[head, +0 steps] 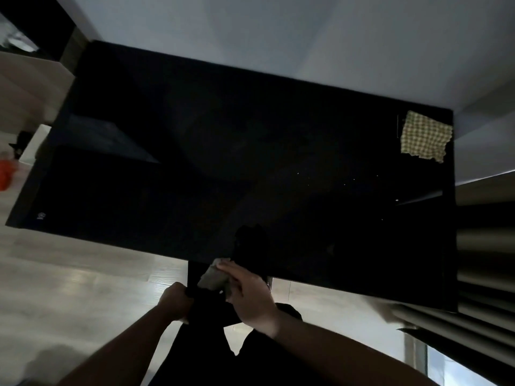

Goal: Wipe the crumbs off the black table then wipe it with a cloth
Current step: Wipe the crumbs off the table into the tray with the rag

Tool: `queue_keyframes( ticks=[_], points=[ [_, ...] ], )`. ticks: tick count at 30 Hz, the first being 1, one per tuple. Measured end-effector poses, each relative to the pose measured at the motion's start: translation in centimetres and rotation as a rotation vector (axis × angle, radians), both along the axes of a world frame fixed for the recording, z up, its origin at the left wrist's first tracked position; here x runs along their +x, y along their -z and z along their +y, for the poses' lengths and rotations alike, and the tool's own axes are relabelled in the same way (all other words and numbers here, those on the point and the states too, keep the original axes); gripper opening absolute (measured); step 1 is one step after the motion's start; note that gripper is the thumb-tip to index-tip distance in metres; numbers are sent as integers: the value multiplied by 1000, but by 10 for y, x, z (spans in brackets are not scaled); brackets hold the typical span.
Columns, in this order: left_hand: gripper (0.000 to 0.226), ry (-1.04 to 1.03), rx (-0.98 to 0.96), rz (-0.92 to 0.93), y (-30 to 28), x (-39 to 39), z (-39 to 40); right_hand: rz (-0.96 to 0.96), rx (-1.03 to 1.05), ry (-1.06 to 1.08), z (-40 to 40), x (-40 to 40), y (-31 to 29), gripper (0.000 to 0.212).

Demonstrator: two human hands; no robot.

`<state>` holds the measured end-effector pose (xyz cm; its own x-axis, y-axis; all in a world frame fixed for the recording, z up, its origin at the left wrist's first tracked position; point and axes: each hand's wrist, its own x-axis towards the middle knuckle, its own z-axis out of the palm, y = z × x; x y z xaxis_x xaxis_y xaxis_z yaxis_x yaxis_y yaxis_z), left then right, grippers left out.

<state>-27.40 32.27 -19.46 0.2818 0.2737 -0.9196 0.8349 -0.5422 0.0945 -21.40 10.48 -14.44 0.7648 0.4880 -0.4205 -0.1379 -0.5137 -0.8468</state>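
The black table [195, 151] fills the middle of the head view. Small pale crumbs [344, 184] dot its right half. At the near edge my right hand [250, 293] presses a crumpled grey tissue [213, 278] against the rim. Just below that edge my left hand [174, 302] grips a dark object [206, 307]; what it is cannot be told in the gloom. A yellow-green checked cloth [425, 137] lies flat at the far right corner of the table, away from both hands.
A white wall [278, 32] runs along the table's far side. Pale wood floor [69, 274] lies to the left and below. An orange object [7, 174] sits on the floor at far left. Slatted blinds [485, 274] hang at the right.
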Motion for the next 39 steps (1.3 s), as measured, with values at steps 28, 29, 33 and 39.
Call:
queue_keyframes(
  ticks=[28, 29, 33, 39],
  points=[
    [31, -11, -14, -26, -1, 0, -33, -524, -423, -36, -60, 136, 52, 66],
    [32, -11, -25, -34, 0, -1, -34, -510, -381, -41, -56, 115, 52, 66],
    [27, 1, -10, -37, -7, -1, -38, -394, -245, -103, -41, 39, 43, 66],
    [24, 41, -18, -41, -14, -4, -42, -138, -158, -132, -37, -19, 6, 63]
  ],
)
